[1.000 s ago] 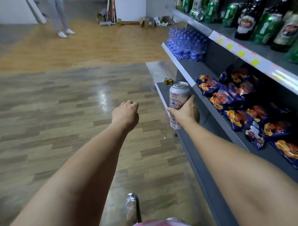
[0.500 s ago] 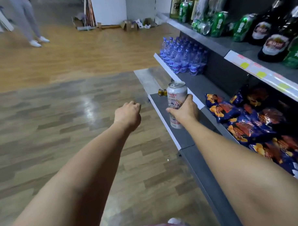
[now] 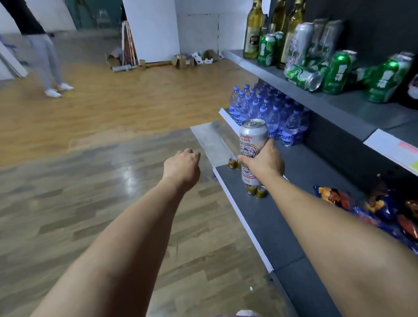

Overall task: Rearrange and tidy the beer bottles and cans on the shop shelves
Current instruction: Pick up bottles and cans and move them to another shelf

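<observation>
While the left hand (image 3: 182,164) hangs over the floor with fingers loosely curled and holding nothing, the right hand (image 3: 265,161) grips the white beer can (image 3: 252,149) upright, long axis vertical. Head view: the can is carried above the low shelf (image 3: 271,217); the beer shelf (image 3: 339,106), with toppled green cans (image 3: 303,75), lies up and far right, nearer that hand.
</observation>
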Available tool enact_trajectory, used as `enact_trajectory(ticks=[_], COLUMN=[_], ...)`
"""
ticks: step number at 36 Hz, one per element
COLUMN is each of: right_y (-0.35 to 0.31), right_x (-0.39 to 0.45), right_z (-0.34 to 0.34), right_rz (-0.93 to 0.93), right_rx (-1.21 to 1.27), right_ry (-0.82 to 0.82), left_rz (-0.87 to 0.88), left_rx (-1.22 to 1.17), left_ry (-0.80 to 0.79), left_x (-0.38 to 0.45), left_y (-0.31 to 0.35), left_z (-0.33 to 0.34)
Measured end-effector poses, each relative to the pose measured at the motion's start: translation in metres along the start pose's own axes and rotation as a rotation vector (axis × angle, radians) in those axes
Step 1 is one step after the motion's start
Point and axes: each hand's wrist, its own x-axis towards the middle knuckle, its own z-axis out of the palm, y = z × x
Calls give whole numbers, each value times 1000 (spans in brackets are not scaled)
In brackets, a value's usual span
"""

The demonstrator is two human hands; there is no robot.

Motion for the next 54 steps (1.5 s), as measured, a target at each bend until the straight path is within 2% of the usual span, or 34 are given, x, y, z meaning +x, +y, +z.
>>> enact_trajectory(ticks=[12, 23, 29, 37, 41, 47, 54], right_y=[-61, -137, -168, -171, -164, -162, -156], right_x=[146, 280, 342, 400, 423, 450, 464], right_z=[40, 80, 81, 51, 34, 9, 14], right_rz=[-8, 103, 174, 250, 228, 242, 352], right_rx=[-23, 29, 43, 62, 89, 61, 44], right_ry=[81, 292, 428, 702, 829, 878, 857], left_rz=[41, 222, 317, 466, 516, 596, 538], left_rx=[-50, -46, -76, -191, -239, -345, -806], left_ry=[25, 32, 27, 34, 61, 88, -26], left_x=[175, 351, 434, 520, 549, 581, 612], left_y=[-31, -92, -109, -67, -34, 12, 66], left_z=[17, 31, 31, 41, 40, 32, 24])
